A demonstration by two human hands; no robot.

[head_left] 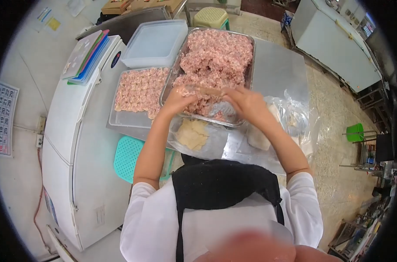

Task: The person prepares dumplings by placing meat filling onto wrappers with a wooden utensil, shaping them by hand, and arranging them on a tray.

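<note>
On the tabletop, a metal tray is holding minced meat, seemingly yet unportioned, while meat portions are covering most of a plastic tray. Pale dough sheets are lying nearer; the left hand and right hand, apart, are apparently gripping a brown stick above the mince.

Metal tabletop, metal tray of ground meat, plastic tray of meat portions, translucent tub behind it, pale thin rounds on clear sheet, crumpled plastic bag at right
</note>
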